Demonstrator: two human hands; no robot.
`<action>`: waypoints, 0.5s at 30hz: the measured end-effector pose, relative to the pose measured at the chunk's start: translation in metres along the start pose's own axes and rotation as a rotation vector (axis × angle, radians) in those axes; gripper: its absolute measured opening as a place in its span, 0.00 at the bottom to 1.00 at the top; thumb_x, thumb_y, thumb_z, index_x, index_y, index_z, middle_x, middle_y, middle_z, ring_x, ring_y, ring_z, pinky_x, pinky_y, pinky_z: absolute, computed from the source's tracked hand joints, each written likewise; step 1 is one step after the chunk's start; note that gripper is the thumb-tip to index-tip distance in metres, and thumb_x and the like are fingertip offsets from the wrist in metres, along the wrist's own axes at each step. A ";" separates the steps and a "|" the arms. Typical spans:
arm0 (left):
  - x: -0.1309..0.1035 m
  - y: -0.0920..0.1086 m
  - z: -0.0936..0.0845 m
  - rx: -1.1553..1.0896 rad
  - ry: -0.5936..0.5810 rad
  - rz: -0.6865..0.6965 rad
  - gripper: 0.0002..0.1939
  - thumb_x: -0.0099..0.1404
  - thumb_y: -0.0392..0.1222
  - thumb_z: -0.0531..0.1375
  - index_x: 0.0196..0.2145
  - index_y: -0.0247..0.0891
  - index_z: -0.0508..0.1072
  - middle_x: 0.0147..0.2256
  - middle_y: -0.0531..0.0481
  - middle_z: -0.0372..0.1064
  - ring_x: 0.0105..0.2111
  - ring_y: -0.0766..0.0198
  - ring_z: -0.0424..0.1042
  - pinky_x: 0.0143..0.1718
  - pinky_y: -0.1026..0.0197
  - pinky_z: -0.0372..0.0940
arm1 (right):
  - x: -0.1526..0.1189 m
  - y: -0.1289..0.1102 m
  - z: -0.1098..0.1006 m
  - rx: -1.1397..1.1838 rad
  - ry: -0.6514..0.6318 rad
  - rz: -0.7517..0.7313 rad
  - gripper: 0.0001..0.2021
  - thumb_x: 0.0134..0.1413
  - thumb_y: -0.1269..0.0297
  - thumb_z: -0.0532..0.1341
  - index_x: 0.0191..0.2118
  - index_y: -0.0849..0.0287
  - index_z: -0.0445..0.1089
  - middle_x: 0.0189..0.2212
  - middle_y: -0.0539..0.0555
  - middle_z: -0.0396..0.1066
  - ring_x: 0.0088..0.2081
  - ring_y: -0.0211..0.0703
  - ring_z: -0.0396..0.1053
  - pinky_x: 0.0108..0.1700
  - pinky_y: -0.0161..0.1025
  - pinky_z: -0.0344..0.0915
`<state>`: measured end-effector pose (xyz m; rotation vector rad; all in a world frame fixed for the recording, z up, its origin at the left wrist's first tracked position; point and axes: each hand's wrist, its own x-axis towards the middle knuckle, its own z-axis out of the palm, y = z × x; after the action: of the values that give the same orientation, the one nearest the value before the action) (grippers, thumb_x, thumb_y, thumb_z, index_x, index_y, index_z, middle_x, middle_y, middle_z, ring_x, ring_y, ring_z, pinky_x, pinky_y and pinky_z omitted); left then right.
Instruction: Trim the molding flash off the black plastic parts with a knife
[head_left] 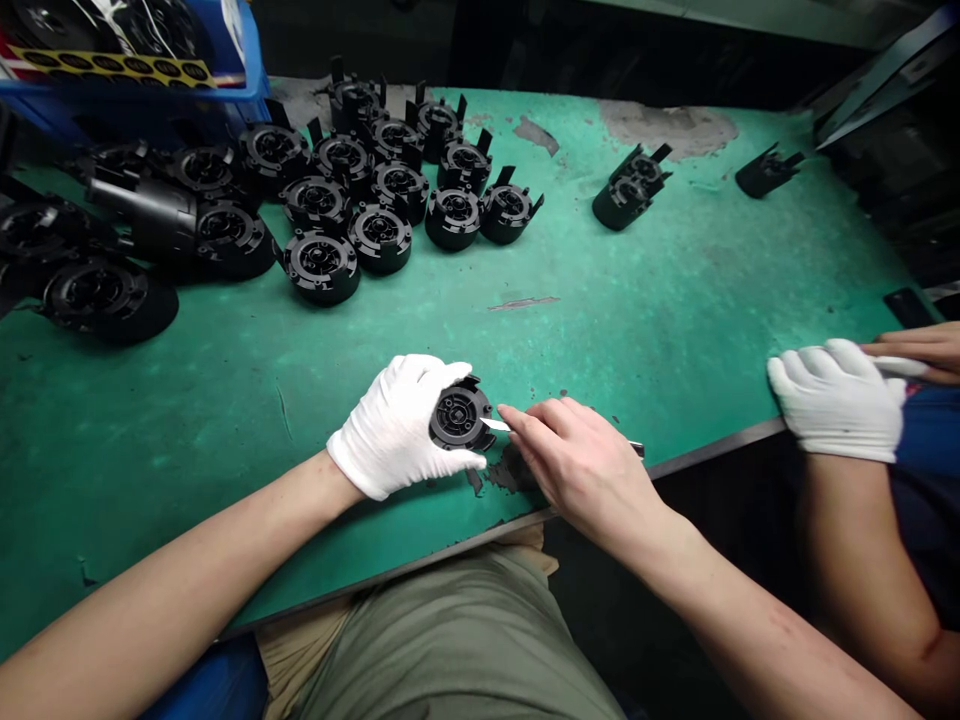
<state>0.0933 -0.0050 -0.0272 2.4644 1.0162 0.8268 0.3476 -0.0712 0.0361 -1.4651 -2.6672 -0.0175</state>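
My left hand (401, 428), in a white glove, is wrapped around a round black plastic housing (459, 416) near the table's front edge. The housing's ribbed inner face is turned up toward me, and tabs stand out from its rim. My bare right hand (581, 465) grips a slim knife (495, 425). Its pale blade points left and meets the housing's right rim, though I cannot tell whether it touches. Most of the knife's handle is hidden by my fingers; a dark end shows behind the hand.
Several similar black housings (322, 265) stand grouped at the back left, beside a blue bin (259, 85). Two stand close together (621, 205) and one lies farther right (761, 175). At right, a co-worker's gloved hand (840, 400) rests at the edge of the worn green table (675, 330).
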 end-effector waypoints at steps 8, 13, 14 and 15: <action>0.002 0.001 -0.001 -0.004 -0.001 0.002 0.52 0.57 0.77 0.69 0.64 0.33 0.68 0.50 0.34 0.73 0.50 0.40 0.73 0.54 0.42 0.68 | 0.006 -0.005 0.003 0.000 -0.007 -0.009 0.12 0.77 0.67 0.55 0.54 0.61 0.74 0.31 0.54 0.69 0.34 0.46 0.60 0.39 0.43 0.60; 0.002 0.001 0.000 -0.012 -0.014 -0.007 0.52 0.57 0.76 0.70 0.63 0.33 0.68 0.50 0.35 0.73 0.50 0.40 0.74 0.54 0.42 0.68 | 0.011 -0.005 0.003 -0.024 -0.009 -0.028 0.10 0.75 0.69 0.56 0.49 0.61 0.75 0.30 0.53 0.67 0.33 0.46 0.59 0.38 0.44 0.58; 0.002 0.001 0.000 -0.017 -0.019 -0.014 0.52 0.56 0.76 0.70 0.63 0.34 0.68 0.50 0.36 0.73 0.50 0.40 0.74 0.54 0.42 0.67 | 0.012 -0.004 0.002 -0.030 -0.015 -0.032 0.10 0.75 0.70 0.56 0.48 0.61 0.75 0.30 0.53 0.67 0.33 0.46 0.59 0.38 0.44 0.57; 0.002 0.001 0.000 -0.021 -0.022 -0.018 0.51 0.56 0.75 0.70 0.63 0.35 0.68 0.50 0.36 0.74 0.50 0.40 0.74 0.54 0.42 0.67 | 0.012 -0.004 0.002 -0.034 -0.024 -0.033 0.10 0.74 0.71 0.56 0.47 0.61 0.75 0.30 0.53 0.67 0.33 0.46 0.58 0.38 0.45 0.57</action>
<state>0.0952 -0.0040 -0.0263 2.4380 1.0158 0.7986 0.3376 -0.0627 0.0357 -1.4399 -2.7232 -0.0482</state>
